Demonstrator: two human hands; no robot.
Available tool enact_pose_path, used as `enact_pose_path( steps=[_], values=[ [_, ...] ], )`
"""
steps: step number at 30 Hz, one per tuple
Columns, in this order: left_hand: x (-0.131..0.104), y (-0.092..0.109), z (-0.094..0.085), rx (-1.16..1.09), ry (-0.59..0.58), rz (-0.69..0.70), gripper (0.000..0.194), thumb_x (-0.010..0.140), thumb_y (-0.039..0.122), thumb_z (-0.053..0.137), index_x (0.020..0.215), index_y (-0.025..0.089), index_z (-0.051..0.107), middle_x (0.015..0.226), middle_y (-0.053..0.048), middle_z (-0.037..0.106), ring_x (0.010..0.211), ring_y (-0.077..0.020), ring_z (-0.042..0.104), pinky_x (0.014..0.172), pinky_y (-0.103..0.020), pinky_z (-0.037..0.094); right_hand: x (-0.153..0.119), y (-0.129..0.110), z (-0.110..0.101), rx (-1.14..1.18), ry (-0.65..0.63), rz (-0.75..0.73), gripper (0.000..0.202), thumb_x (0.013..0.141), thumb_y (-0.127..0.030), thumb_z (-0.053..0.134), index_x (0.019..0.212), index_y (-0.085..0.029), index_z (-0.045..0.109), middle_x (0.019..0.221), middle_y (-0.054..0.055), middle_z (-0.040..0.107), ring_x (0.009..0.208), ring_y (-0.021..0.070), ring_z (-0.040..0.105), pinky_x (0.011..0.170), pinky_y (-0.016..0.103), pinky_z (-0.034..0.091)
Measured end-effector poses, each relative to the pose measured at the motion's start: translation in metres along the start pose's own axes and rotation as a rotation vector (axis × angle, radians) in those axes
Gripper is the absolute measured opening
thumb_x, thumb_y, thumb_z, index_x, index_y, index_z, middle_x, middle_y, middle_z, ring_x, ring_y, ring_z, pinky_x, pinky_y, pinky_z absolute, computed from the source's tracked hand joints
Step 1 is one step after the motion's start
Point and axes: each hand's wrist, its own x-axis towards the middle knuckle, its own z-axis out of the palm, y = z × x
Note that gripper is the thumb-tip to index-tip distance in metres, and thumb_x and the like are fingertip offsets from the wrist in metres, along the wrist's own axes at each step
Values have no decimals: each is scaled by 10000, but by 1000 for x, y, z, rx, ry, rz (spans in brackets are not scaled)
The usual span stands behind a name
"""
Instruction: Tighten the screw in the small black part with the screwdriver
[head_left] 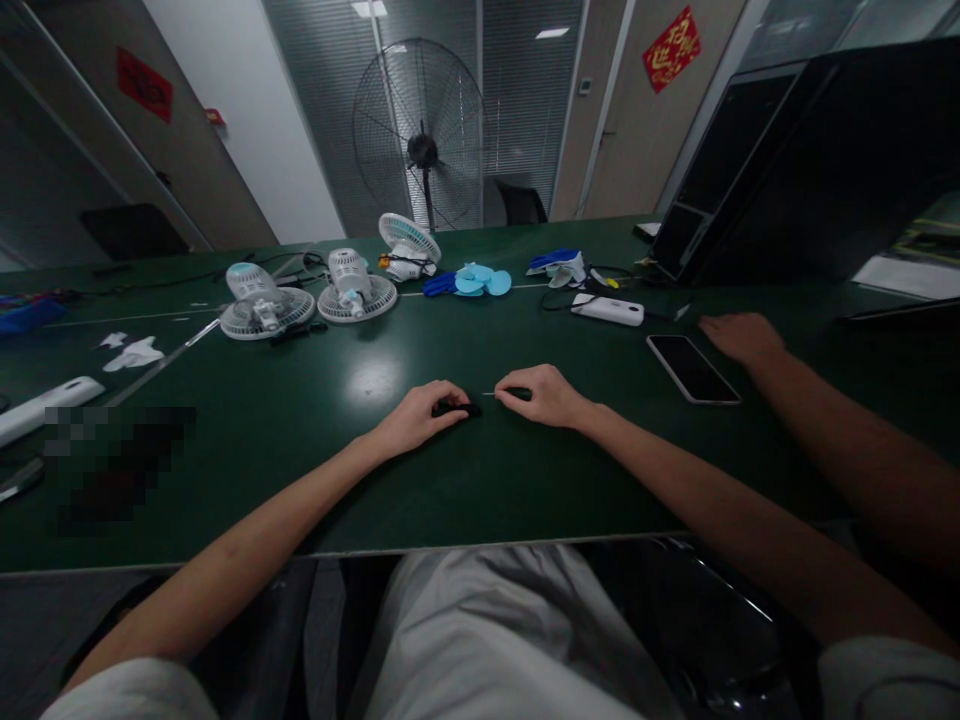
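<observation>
Head view: a small black piece [466,409] sits low over the green tabletop [450,480], near its front edge and roughly midway across, within the left hand [412,418]. That hand's grip is narrow, thumb below and curled fingers above, closed around the piece so that its end sticks out toward the right. The left forearm slants up from the lower left, with the back of the hand facing upward and the wrist close to the tabletop.

Opposite, the right hand [546,395] pinches a thin pale shaft [488,394] between thumb and forefinger, its grip drawn narrow. The shaft points left at the black piece, with a slight gap between the 2; whether a handle lies inside the fingers I cannot tell. The right forearm runs in from the lower right, the wrist nearly straight and the knuckles raised.

Farther right, a phone [694,370] lies with its dark screen up, and just beyond it another person's hand [742,335] rests on the tabletop. Behind the phone, to its left, lies a white oblong device [607,309], with blue-and-white gloves [556,265] past it. Toward the back left are a light-blue fan blade [484,280] and 3 small white fans [347,265]. White scraps [135,353] lie at the left, and a large standing fan [422,150] rises behind the tabletop.
</observation>
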Motion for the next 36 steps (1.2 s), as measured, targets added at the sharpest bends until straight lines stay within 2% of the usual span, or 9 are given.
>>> enact_pose_path(
  steps=[5,9,13,18,21,26,30,32,36],
  values=[
    [-8,-6,-8,19,-27,40,265,1013,390,599,1213,245,693,1146,-63,703,1017,-207,654,855,-337,520,1,-3,-2,15,-8,9,224,1013,-314,607,1110,-200,774,1063,48,803,915,206,750,841,337,546],
    [-18,-20,-24,44,-26,44,287,1018,392,573,1238,246,686,1195,-83,696,1073,-223,652,933,-366,525,0,-3,-3,41,-15,5,230,1017,-321,605,1116,-198,772,1058,48,803,905,198,749,831,335,556],
    [-33,-50,-53,113,38,-42,314,1006,431,562,1217,240,693,1239,-96,697,1110,-250,656,1001,-400,519,-1,-3,-3,49,-3,-1,219,1017,-312,607,1108,-203,774,1044,44,804,894,194,747,842,344,561],
    [-56,-101,-97,247,224,-301,428,928,514,613,1213,204,690,1171,-117,715,1053,-283,672,973,-413,538,-1,-4,-4,50,-18,4,238,1027,-329,597,1099,-186,773,1048,52,801,902,195,745,841,343,561],
    [-64,-121,-111,283,297,-368,474,911,523,615,1230,180,685,1155,-121,721,1034,-274,680,953,-392,543,-1,-4,-4,47,-15,2,228,1022,-321,606,1103,-189,774,1048,49,802,899,193,746,837,335,559],
    [-66,-125,-114,336,338,-412,499,910,535,597,1238,168,682,1194,-127,718,1037,-269,681,945,-382,545,-1,-3,-3,36,-18,0,225,1025,-322,606,1109,-192,770,1051,48,802,892,191,745,832,332,556],
    [-69,-124,-118,380,358,-484,580,886,554,639,1317,166,643,1168,-129,725,1041,-284,680,912,-383,549,-1,-2,-4,44,-31,-1,225,1027,-329,605,1114,-198,766,1055,48,801,895,194,746,828,335,559],
    [-72,-128,-123,430,364,-543,575,856,569,672,1254,155,683,1115,-135,730,1000,-292,685,868,-374,547,-1,-3,-4,53,-35,5,235,1031,-334,597,1113,-192,765,1055,50,800,901,193,746,835,337,563],
    [-78,-137,-132,510,314,-596,343,875,480,633,991,186,767,1054,-125,743,937,-292,696,830,-362,528,-1,-4,-5,81,-40,7,255,1037,-346,584,1116,-187,766,1068,58,797,910,194,745,827,336,571]
  ],
)
